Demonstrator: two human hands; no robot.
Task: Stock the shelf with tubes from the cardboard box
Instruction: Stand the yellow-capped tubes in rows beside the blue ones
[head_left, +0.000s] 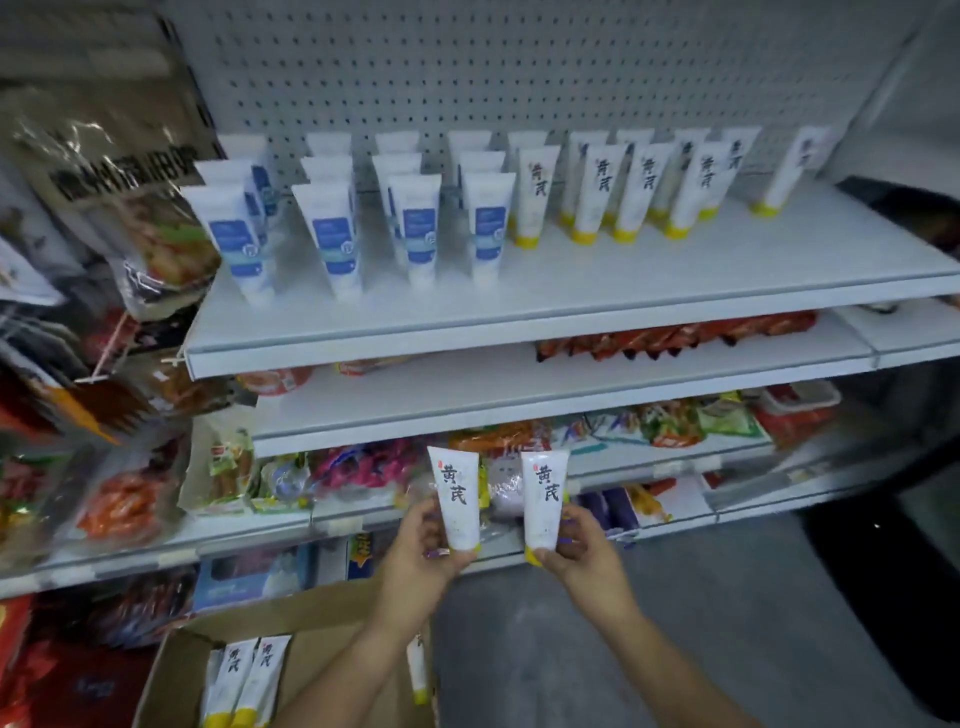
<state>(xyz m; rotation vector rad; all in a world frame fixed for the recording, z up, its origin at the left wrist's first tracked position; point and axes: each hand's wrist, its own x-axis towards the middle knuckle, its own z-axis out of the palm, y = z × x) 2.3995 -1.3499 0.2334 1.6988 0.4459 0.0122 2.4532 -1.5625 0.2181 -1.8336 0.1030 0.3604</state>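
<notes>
The left hand (418, 553) pinches a white, yellow-capped plastic tube (460, 501) near its cap. The right hand (584, 556) pinches a second tube (543, 499) likewise. Both stand upright with labels forward, probably to match the yellow-capped row (597, 192) at the far right of the white metal shelf (519, 317). More lie in the brown cardboard box (311, 616), near left.

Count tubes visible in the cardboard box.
3. Two tubes lie side by side at the left of the cardboard box; a third sits at its right wall. The left arm covers part of it, so more may be hidden.
</notes>
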